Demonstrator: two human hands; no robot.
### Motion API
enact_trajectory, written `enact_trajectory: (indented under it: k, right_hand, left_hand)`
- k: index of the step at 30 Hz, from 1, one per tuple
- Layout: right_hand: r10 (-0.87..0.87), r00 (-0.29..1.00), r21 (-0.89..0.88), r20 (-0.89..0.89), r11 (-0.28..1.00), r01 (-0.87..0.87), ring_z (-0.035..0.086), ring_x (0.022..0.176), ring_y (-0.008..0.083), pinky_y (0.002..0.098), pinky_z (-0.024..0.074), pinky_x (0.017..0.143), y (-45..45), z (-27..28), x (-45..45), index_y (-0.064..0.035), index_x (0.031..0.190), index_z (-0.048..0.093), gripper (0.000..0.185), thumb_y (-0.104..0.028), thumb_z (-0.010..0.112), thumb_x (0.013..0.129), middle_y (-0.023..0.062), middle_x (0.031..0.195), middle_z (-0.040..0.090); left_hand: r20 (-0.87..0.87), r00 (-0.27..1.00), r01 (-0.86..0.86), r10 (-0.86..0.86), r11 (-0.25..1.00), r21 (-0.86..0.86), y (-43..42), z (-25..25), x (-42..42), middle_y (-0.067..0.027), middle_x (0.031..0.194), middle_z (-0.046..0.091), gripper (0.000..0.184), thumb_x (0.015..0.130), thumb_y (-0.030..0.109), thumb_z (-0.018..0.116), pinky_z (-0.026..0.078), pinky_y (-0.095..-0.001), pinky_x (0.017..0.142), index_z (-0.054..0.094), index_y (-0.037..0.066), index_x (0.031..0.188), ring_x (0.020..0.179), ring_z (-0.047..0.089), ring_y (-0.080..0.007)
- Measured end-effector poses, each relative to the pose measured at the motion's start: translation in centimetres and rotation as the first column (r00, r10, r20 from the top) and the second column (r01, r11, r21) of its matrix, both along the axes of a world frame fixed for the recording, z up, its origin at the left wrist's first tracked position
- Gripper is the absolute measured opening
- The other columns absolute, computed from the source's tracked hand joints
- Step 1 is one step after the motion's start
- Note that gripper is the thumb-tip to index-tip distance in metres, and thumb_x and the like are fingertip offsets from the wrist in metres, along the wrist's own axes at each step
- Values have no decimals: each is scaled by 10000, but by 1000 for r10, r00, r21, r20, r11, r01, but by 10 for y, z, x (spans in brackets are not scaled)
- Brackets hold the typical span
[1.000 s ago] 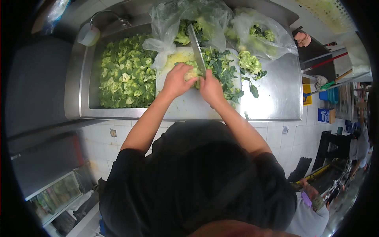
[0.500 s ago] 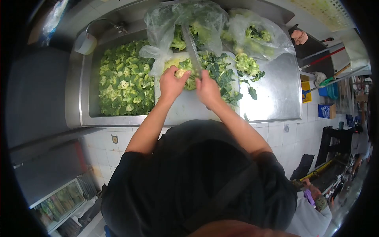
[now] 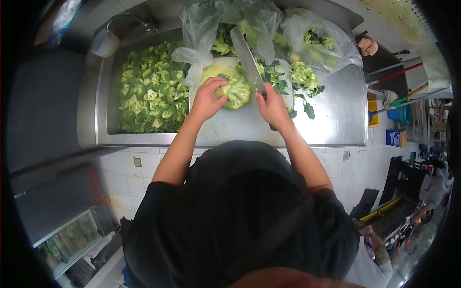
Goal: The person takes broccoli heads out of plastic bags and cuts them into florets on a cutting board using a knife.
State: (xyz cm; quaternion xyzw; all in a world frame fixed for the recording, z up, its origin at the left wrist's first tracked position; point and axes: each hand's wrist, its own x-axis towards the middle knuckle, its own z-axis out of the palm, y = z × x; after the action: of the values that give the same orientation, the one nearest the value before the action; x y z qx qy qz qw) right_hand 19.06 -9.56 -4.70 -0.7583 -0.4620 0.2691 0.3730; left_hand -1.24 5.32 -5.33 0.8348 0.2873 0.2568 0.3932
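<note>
My left hand [image 3: 210, 100] has its fingers around the left side of a head of broccoli [image 3: 236, 92], whose pale branching stalk side faces up. The broccoli is over a white cutting board [image 3: 225, 129]. In my right hand [image 3: 275, 106] is the handle of a large kitchen knife [image 3: 247, 58]. Its broad blade points away from me and to the left, just right of the broccoli and apart from it. Cut leaves [image 3: 276, 72] lie on the board's right side, partly behind the knife and right hand.
Left of the board, a sink [image 3: 103, 115] holds many broccoli florets [image 3: 151, 91]. Behind the board are plastic bags [image 3: 194, 26] with more broccoli. Another broccoli head [image 3: 303, 76] and loose leaves lie on the steel counter [image 3: 336, 115]. A person's arm [image 3: 379, 247] shows at lower right.
My right hand and the knife have moved right, away from the broccoli. The broccoli now shows its stalk side more fully. Fewer leaves show on the board's right side.
</note>
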Motion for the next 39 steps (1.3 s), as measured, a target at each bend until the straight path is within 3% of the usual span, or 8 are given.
enact_trajectory:
  k: [4, 6, 9, 12, 21, 27, 34, 39]
  right_hand:
    - [-92, 974, 10, -207, 995, 96, 684, 678, 357, 457, 516, 640, -20, 10, -1, -12, 1147, 569, 264, -232, 576, 1002, 185, 724, 669]
    - [-125, 902, -82, -414, 992, 100, 655, 613, 220, 370, 505, 596, -26, 21, 3, 1, 1094, 595, 251, -237, 557, 1020, 100, 675, 629]
    - [-62, 936, 8, -347, 998, 69, 547, 535, 90, 274, 461, 514, -27, 25, 0, -5, 1054, 558, 186, -189, 542, 1038, 17, 665, 577]
    - [-19, 941, 210, -339, 973, 96, 559, 538, 128, 311, 473, 533, -27, 20, -9, 1, 1054, 547, 165, -162, 537, 1028, 39, 650, 586]
    - [22, 998, 109, 64, 994, -29, 642, 684, 463, 500, 498, 626, -7, 32, -43, 10, 1111, 543, 175, -113, 533, 985, 239, 746, 659]
    - [97, 964, -114, 249, 991, -71, 658, 779, 497, 577, 506, 721, 9, 18, -41, 19, 1108, 513, 204, -136, 506, 977, 293, 819, 676]
    - [-29, 991, 58, 131, 998, 22, 642, 697, 443, 481, 490, 643, -10, 26, 12, -32, 1142, 577, 199, -152, 548, 986, 235, 749, 657]
    - [18, 993, 107, 120, 994, -31, 646, 702, 454, 504, 480, 635, -8, 53, -21, -7, 1143, 566, 209, -145, 545, 987, 241, 732, 645]
  left_hand:
    - [-66, 993, -89, 99, 986, 139, -27, 0, -21, -151, 1344, 551, 318, 823, 158, 793, 533, -367, 917, 719, 86, 1124, 1123, 618, -311]
    - [-46, 962, -269, 269, 912, -311, -37, -5, -24, -135, 1293, 567, 323, 824, 63, 782, 542, -334, 890, 718, 77, 1140, 1140, 619, -254]
    - [-4, 972, -231, 234, 954, -190, -44, -2, -23, -125, 1310, 545, 256, 817, 8, 744, 519, -346, 936, 741, 90, 1060, 1137, 597, -304]
    - [62, 997, -51, 52, 999, -17, -48, 6, -24, -116, 1269, 557, 334, 787, -66, 714, 512, -356, 949, 719, 83, 1085, 1144, 599, -303]
    - [79, 993, -88, 85, 995, 41, -59, 12, -16, -127, 1261, 558, 446, 736, -145, 672, 489, -365, 996, 667, 67, 1129, 1169, 601, -312]
    - [66, 989, -138, 131, 984, 111, -57, 2, -23, -131, 1253, 551, 363, 738, -106, 692, 493, -362, 969, 668, 70, 1055, 1152, 604, -307]
    - [66, 913, -396, 402, 914, -84, -61, -9, -34, -132, 1241, 591, 185, 735, -19, 731, 501, -362, 939, 673, 75, 884, 1100, 624, -305]
    - [105, 988, -124, 115, 989, 83, -71, 1, -20, -123, 1240, 632, 139, 748, -54, 682, 514, -375, 921, 666, 64, 821, 1097, 634, -326]
